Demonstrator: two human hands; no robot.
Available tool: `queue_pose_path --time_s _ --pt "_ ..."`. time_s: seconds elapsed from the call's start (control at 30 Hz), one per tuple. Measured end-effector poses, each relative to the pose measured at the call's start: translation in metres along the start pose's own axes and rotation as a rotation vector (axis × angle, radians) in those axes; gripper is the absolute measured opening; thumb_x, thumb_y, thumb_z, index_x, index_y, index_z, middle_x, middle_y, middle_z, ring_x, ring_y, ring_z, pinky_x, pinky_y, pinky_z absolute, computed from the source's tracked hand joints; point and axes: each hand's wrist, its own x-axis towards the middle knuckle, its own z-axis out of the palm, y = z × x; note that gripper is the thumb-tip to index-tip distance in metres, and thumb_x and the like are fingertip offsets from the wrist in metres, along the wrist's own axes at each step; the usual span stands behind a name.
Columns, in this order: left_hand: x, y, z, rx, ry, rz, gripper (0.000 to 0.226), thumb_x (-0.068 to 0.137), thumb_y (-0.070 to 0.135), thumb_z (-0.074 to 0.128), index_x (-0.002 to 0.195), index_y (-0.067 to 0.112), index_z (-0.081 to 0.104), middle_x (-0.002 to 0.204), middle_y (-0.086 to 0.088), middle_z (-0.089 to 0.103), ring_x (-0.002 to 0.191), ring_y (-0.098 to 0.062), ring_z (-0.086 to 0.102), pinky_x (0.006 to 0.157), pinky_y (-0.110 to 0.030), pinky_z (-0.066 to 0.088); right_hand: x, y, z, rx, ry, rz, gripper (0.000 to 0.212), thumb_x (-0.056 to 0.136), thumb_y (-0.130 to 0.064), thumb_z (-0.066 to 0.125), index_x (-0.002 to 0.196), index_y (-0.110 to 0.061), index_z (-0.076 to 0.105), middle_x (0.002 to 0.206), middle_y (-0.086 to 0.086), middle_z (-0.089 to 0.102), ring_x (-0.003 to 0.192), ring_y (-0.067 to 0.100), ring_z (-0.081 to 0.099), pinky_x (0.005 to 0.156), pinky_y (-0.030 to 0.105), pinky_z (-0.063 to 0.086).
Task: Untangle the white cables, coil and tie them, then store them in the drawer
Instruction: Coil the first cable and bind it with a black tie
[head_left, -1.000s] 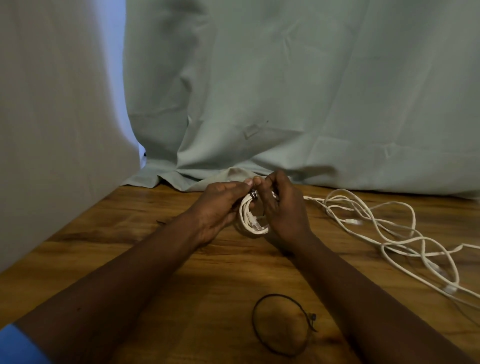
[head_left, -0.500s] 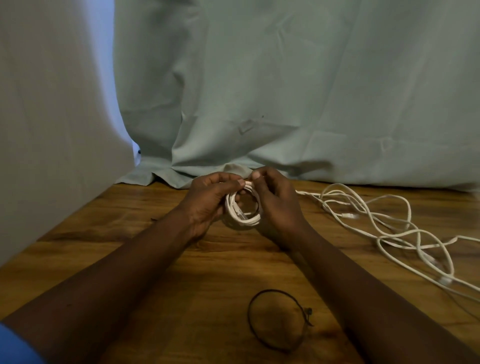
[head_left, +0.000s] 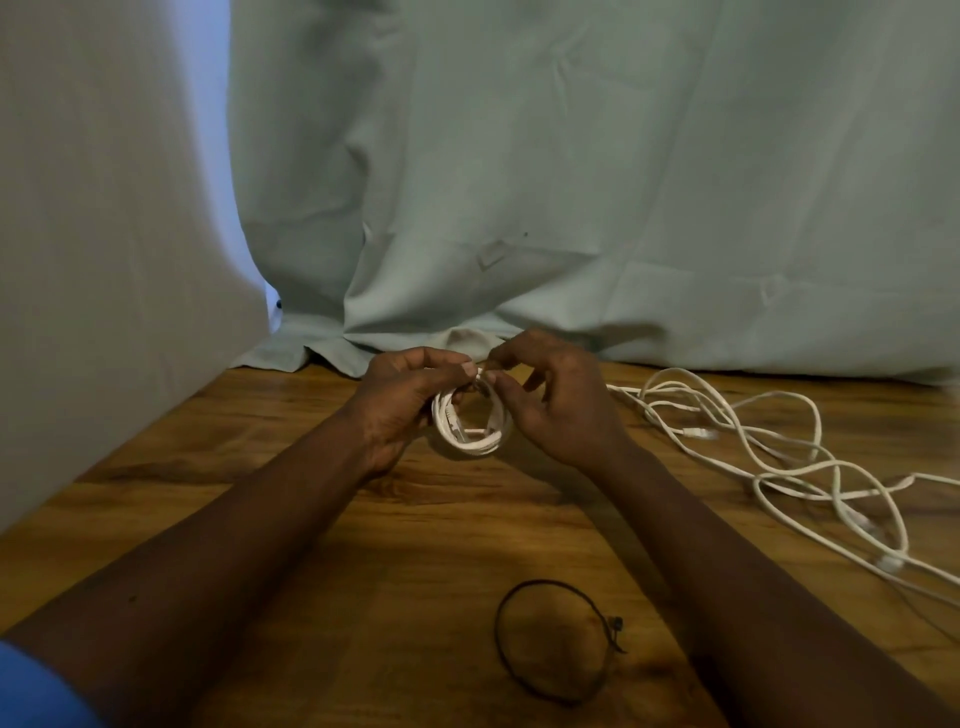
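A small coil of white cable (head_left: 471, 435) stands upright between my hands just above the wooden table (head_left: 426, 530). My left hand (head_left: 402, 402) grips the coil's left side, and its thumb and forefinger pinch at the top. My right hand (head_left: 558, 397) holds the coil's right side, its fingertips meeting my left ones at the top. A loose tangle of white cables (head_left: 779, 457) sprawls on the table to the right. No drawer is in view.
A black tie bent into a ring (head_left: 558, 642) lies on the table near me, between my forearms. Pale green cloth (head_left: 571, 182) hangs behind the table and spills onto its far edge. A beige cloth (head_left: 104, 260) covers the left side.
The coil has turned upright and more open between my hands. My right fingers have spread while pinching at its top. The view has drifted slightly.
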Motion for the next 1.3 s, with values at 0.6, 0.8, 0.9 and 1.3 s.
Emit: queue_pose_path --time_s 0.6,0.8,0.9,1.3 --pt "0.0 -0.004 -0.001 0.193 -0.206 0.171 0.033 0.081 -0.005 0.076 0.114 -0.011 0.069 0.105 -0.024 0.076 0.092 -0.026 0.076 0.079 -0.031 0.063 -0.005 -0.004 0.005 0.469 0.033 0.404 0.011 0.093 -0.009 0.072 0.083 -0.012 0.073 0.082 0.006 0.075 0.075 0.014 0.069 0.07 0.031 0.056" --pt "-0.003 -0.003 0.004 0.351 -0.188 0.301 0.031 0.079 -0.005 0.081 0.108 0.0 0.074 0.096 -0.019 0.079 0.092 -0.033 0.077 0.086 -0.044 0.063 -0.005 -0.014 0.006 0.882 0.04 0.699 0.01 0.097 -0.003 0.064 0.09 0.003 0.069 0.075 0.01 0.072 0.062 0.013 0.067 0.059 0.025 0.056" --pt "-0.008 -0.002 0.008 0.422 -0.182 0.355 0.043 0.078 -0.003 0.084 0.116 0.01 0.068 0.09 -0.012 0.08 0.09 -0.029 0.078 0.087 -0.046 0.062 -0.004 -0.013 0.009 1.01 0.047 0.814 0.011 0.098 -0.006 0.064 0.089 0.0 0.067 0.078 0.016 0.07 0.065 0.019 0.068 0.066 0.032 0.06" --pt "-0.01 0.002 0.01 0.879 -0.172 0.664 0.04 0.08 0.021 0.088 0.117 0.026 0.075 0.096 0.012 0.075 0.087 -0.004 0.071 0.081 -0.036 0.059 -0.006 -0.006 0.008 1.182 -0.036 0.868 0.017 0.096 -0.008 0.066 0.094 0.007 0.071 0.092 0.025 0.072 0.071 0.026 0.071 0.064 0.035 0.062"
